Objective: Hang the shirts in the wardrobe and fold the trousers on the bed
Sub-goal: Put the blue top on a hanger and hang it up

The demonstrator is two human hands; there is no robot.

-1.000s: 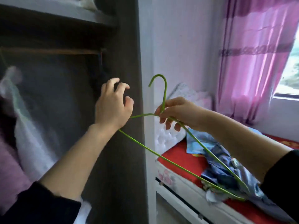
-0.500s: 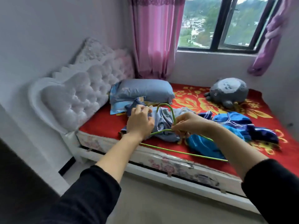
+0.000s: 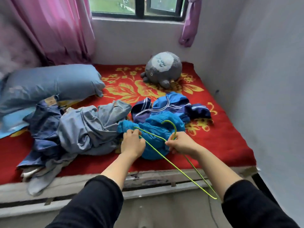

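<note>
Hanging step: right hand (image 3: 182, 143) grips the hanger (image 3: 174, 165), left hand (image 3: 132, 143) seemingly pinches its end (over the shirt (image 3: 156, 127)); next, threading it in.

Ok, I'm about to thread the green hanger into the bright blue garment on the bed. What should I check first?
1. Green wire hanger held: ok, the right hand grips it below the hook.
2. Left hand hold: cannot tell; curled fingers meet both wire and cloth.
3. Bright blue crumpled garment in reach: ok, it lies under both hands.
4. Neck opening found: cannot tell; the garment is bunched.
5. Free of the navy white-striped garment: cannot tell; they lie against each other.
</note>
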